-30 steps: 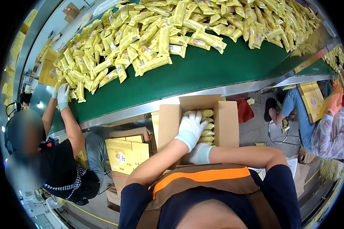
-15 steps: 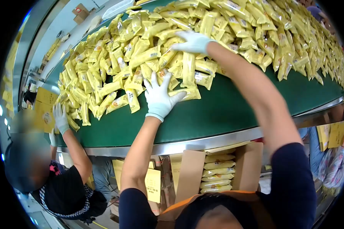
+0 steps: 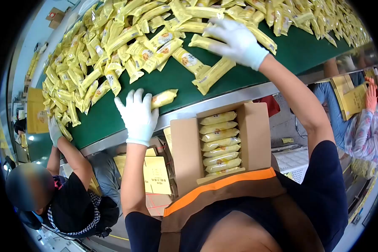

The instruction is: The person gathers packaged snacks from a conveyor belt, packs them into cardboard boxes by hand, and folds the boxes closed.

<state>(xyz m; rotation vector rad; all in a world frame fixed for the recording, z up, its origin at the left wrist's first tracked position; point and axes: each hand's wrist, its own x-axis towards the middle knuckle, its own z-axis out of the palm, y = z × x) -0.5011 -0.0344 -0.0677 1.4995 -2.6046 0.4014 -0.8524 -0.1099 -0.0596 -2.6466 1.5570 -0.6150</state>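
Observation:
My left hand (image 3: 137,119), in a white glove, is at the near edge of the green conveyor belt. A small yellow packet (image 3: 165,98) is pinched between its thumb and forefinger, with the packet's far end sticking out to the right. My right hand (image 3: 236,43), gloved too, reaches over the pile with fingers spread and touches a packet (image 3: 203,42) under its fingertips. Two loose packets, one printed (image 3: 190,61) and one turned over (image 3: 214,75), lie between my hands. Many more packets (image 3: 126,40) are heaped behind.
An open cardboard box (image 3: 256,134) with a row of packets (image 3: 221,147) stands below the belt's metal edge (image 3: 222,97). A co-worker (image 3: 71,201) reaches onto the belt at left. Another person at right holds flat yellow cartons (image 3: 355,101).
The view has shifted, showing more of the box. My left hand has drawn back to the belt's near edge with a packet. Packets now lie spread out near my right hand.

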